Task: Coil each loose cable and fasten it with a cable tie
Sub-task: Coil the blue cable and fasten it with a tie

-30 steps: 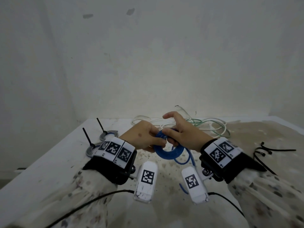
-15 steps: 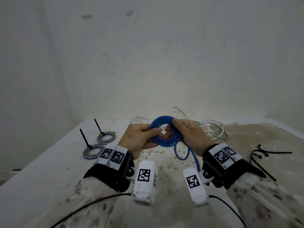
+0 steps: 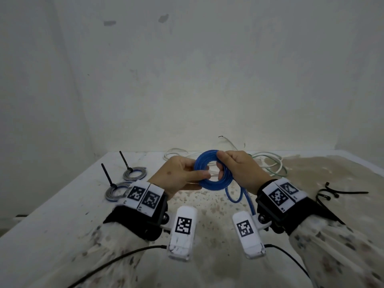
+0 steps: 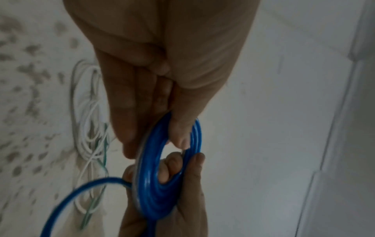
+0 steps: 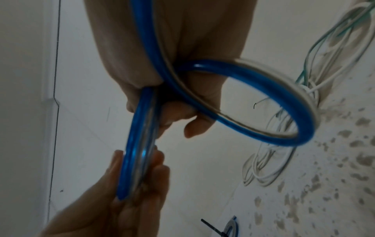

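A blue cable coil (image 3: pixel 209 170) is held upright above the table between both hands. My left hand (image 3: pixel 180 175) pinches its left side, thumb in front and fingers behind, as the left wrist view shows (image 4: pixel 162 144). My right hand (image 3: pixel 239 169) grips its right side, with fingers through the ring. A loose blue tail (image 3: pixel 241 194) loops down under the right wrist; in the right wrist view this loop (image 5: pixel 263 102) swings beside the coil (image 5: pixel 138 144).
Two grey coils fastened with black ties (image 3: pixel 135 173) (image 3: pixel 116 191) lie at the left. Loose white and green cables (image 3: pixel 270 165) lie by the back wall. Black cable ties (image 3: pixel 332 194) lie at the right on the speckled table (image 3: pixel 207 206).
Both hands have lifted the blue coil and turned it upright to face me. The head view has tilted up a little.
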